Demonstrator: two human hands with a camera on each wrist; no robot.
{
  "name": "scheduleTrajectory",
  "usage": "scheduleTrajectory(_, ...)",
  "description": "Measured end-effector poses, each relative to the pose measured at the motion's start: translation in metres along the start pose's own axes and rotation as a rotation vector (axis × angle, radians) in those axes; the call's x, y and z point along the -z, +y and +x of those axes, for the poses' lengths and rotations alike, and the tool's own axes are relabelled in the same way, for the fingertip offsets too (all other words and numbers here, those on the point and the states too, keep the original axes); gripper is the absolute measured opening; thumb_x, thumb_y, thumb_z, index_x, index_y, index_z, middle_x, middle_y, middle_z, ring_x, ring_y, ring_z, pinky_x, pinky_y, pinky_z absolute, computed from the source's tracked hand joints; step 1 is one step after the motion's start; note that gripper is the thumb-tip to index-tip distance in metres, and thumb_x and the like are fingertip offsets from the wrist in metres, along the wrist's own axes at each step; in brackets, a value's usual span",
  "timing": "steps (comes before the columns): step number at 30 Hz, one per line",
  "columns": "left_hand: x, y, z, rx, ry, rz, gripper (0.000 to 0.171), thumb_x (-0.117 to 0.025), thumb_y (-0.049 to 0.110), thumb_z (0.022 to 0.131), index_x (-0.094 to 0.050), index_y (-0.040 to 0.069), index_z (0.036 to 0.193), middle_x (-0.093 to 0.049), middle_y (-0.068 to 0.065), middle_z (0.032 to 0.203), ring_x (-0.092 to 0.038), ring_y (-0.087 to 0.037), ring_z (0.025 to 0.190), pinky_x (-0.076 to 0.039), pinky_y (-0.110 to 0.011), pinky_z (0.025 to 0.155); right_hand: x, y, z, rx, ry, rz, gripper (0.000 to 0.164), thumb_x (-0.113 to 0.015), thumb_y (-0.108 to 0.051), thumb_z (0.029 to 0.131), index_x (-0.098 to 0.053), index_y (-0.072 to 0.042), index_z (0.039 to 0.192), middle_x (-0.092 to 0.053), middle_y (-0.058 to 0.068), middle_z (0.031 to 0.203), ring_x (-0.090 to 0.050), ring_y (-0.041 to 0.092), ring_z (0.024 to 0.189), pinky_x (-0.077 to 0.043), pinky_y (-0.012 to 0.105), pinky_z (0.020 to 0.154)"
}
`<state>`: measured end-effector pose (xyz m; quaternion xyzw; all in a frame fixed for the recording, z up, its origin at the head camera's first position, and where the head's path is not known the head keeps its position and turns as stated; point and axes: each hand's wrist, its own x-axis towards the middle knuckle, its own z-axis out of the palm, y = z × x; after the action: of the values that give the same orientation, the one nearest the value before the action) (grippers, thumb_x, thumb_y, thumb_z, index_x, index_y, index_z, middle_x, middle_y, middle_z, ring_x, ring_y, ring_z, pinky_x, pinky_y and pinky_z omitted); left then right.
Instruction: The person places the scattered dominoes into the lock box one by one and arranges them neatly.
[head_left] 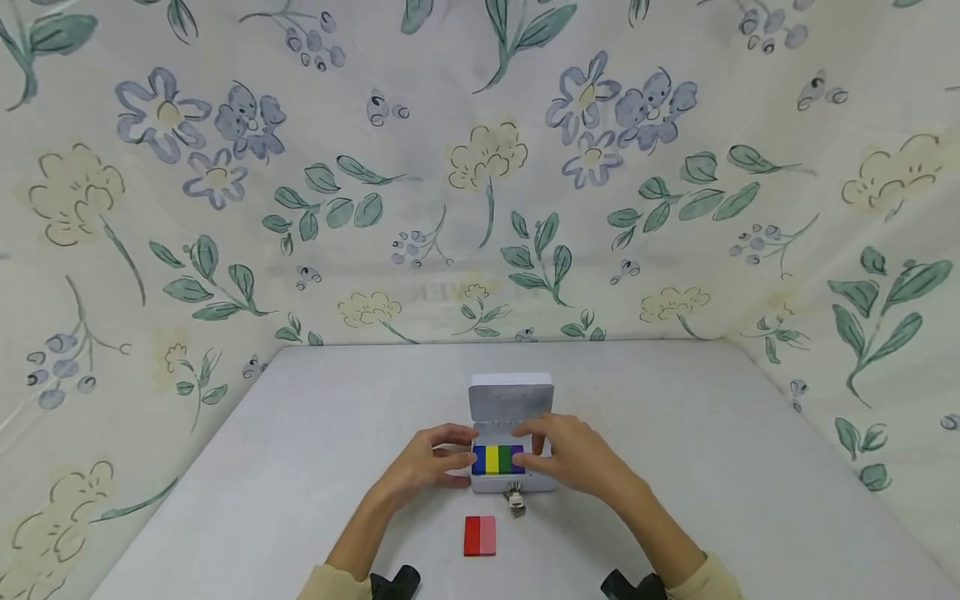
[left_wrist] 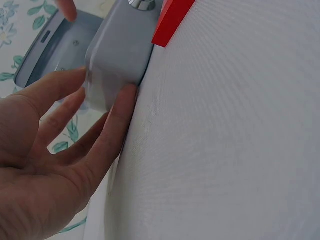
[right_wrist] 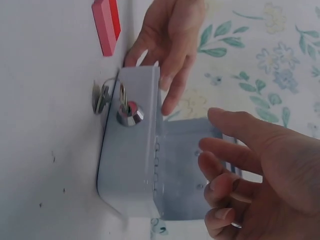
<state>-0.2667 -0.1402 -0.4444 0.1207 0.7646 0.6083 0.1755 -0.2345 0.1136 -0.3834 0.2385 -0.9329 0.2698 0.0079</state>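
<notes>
A small light-grey metal lockbox (head_left: 491,485) stands with its lid (head_left: 510,402) raised at the back. Inside it, blue (head_left: 479,468), yellow (head_left: 492,460), green (head_left: 505,460) and purple (head_left: 517,450) blocks lie side by side. My left hand (head_left: 429,460) touches the box's left side; the left wrist view shows nearly straight fingers (left_wrist: 112,120) against its wall. Over the right part of the box is my right hand (head_left: 573,457), its thumb partly covering the purple block. The right wrist view shows its fingers (right_wrist: 227,160) loosely bent with nothing between them.
Keys (head_left: 515,500) hang from the lock (right_wrist: 131,114) on the box's front. Nearer the person, a red block (head_left: 472,536) and a pink block (head_left: 487,536) lie side by side on the white table (head_left: 300,467). Floral cloth (head_left: 420,283) surrounds the table's back and sides.
</notes>
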Motion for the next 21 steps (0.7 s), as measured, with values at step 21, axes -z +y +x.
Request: scheduleTrajectory(21,-0.002,-0.001,0.003,0.002,0.022,0.013,0.045,-0.070,0.018,0.091,-0.057,0.008,0.132,-0.054,-0.017,0.137,-0.062,-0.025,0.111,-0.062,-0.041,0.080,-0.021,-0.012,-0.028,-0.051,-0.103,0.136,0.040,-0.075,-0.036,0.085,-0.070,-0.011,0.116,-0.056,-0.010,0.068,-0.048,0.006,0.057,-0.040,0.018,0.049)
